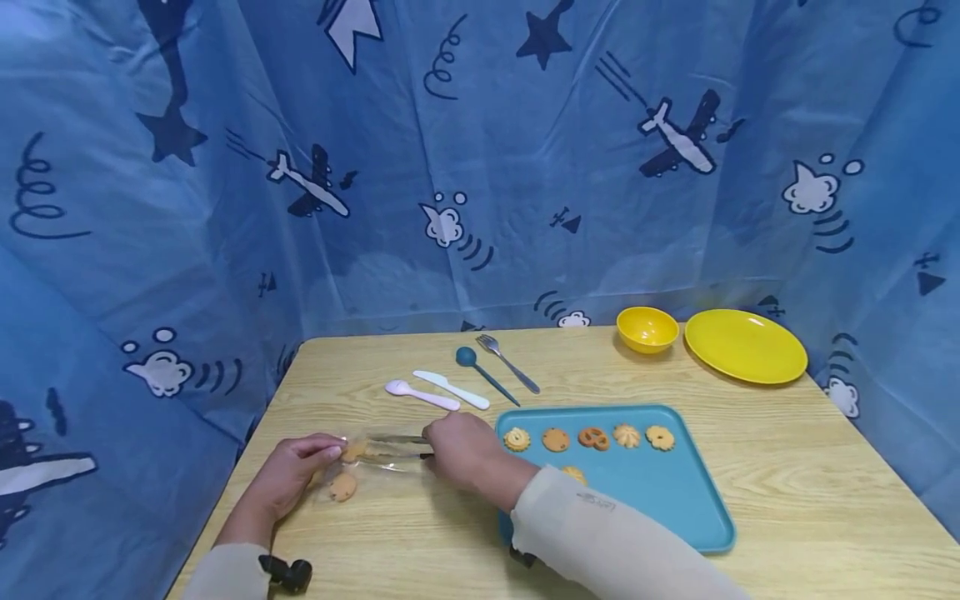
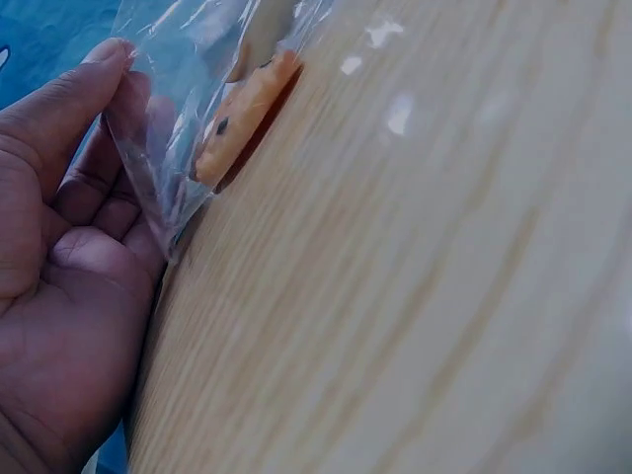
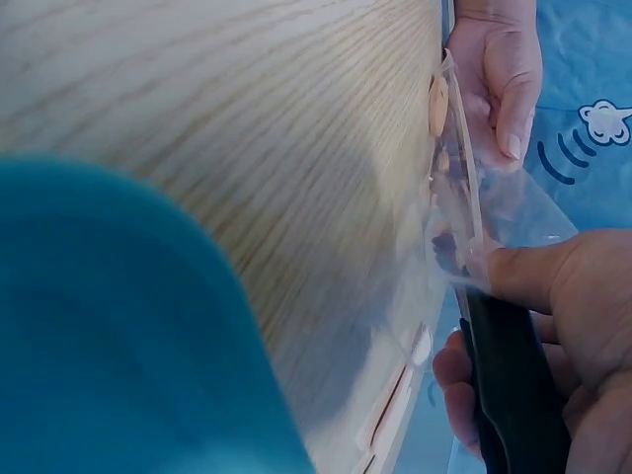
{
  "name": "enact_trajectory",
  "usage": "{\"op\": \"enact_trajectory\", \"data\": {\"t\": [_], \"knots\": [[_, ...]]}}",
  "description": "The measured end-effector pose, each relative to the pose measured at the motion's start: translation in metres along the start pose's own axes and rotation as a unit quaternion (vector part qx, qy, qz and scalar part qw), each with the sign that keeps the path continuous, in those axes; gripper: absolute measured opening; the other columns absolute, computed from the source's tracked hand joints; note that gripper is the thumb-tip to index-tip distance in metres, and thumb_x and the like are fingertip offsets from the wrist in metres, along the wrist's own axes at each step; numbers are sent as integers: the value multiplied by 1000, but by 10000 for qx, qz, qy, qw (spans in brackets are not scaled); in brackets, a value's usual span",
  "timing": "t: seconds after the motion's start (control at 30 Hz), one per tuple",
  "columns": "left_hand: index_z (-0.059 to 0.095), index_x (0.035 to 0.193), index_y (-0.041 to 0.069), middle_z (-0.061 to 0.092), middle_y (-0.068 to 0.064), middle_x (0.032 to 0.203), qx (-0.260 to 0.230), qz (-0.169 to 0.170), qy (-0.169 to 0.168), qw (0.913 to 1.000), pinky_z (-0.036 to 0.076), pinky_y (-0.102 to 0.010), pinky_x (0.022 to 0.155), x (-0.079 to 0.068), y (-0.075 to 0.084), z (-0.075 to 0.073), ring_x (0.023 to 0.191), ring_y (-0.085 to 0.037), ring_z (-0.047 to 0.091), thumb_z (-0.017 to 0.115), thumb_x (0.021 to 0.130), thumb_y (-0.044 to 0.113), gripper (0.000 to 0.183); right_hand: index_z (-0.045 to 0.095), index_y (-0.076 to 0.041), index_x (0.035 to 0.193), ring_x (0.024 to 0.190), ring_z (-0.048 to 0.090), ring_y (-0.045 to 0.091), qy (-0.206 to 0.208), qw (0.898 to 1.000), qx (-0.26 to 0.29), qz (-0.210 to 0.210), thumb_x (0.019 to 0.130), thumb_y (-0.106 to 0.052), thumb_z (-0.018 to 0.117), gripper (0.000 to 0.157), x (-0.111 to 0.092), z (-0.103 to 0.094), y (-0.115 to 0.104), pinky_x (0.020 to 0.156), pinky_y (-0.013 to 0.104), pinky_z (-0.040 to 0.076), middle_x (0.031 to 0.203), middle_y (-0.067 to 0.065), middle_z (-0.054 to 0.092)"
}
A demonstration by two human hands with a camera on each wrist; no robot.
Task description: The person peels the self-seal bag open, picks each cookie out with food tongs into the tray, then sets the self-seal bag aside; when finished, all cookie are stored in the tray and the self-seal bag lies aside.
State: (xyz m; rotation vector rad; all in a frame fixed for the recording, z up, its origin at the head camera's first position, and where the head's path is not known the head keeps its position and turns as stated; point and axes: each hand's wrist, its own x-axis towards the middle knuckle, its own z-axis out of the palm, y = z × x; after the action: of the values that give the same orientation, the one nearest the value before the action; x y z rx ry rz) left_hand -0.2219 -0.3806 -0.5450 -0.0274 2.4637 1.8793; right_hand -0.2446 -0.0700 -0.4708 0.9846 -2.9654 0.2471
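Note:
On the left side of the table lies a clear plastic bag with a round, dotted cookie and another cookie inside. My left hand pinches the bag's edge between thumb and fingers; the left wrist view shows the film stretched from the fingertips beside a cookie. My right hand grips tongs by their black handle. The tongs' two arms reach left into the bag, their tips at the upper cookie. Part of the handle is hidden by my right hand.
A blue tray holds several cookies, partly under my right forearm. Behind the bag lie a pink spoon, a white knife, a dark teal spoon and a fork. A yellow bowl and yellow plate stand back right.

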Motion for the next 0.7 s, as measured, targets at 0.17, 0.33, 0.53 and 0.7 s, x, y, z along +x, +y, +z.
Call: {"op": "enact_trajectory", "data": {"t": [0.17, 0.33, 0.53, 0.7], "knots": [[72, 119, -7, 74, -3, 117, -49, -10, -145, 9999, 52, -18, 94, -2, -4, -2, 108, -3, 65, 73, 96, 21, 36, 75, -21, 95, 67, 58, 10, -13, 10000, -3, 24, 91, -40, 77, 19, 7, 6, -8, 60, 32, 53, 79, -4, 69], [71, 120, -7, 74, -1, 116, -106, 127, -303, 9994, 55, -20, 94, 0, -6, -4, 108, -4, 66, 72, 97, 21, 36, 74, -19, 90, 65, 57, 11, -55, 10000, -54, 57, 88, -40, 79, 21, 14, 10, -16, 58, 32, 53, 78, -3, 68], [71, 120, -6, 75, 7, 110, -230, 233, -293, 9990, 54, -19, 93, 1, -4, -6, 108, -4, 66, 70, 97, 18, 33, 72, -18, 88, 62, 54, 12, -149, 9998, 122, 76, 89, -36, 77, 19, 20, 9, -21, 52, 30, 48, 74, -3, 64], [69, 123, -9, 74, 7, 112, -206, 290, -271, 9990, 53, -19, 95, -1, -1, -6, 109, -4, 65, 71, 98, 20, 38, 72, -19, 88, 62, 54, 12, -129, 9997, 136, 171, 90, -33, 75, 14, 17, 6, -20, 53, 31, 48, 74, -4, 63]]}}
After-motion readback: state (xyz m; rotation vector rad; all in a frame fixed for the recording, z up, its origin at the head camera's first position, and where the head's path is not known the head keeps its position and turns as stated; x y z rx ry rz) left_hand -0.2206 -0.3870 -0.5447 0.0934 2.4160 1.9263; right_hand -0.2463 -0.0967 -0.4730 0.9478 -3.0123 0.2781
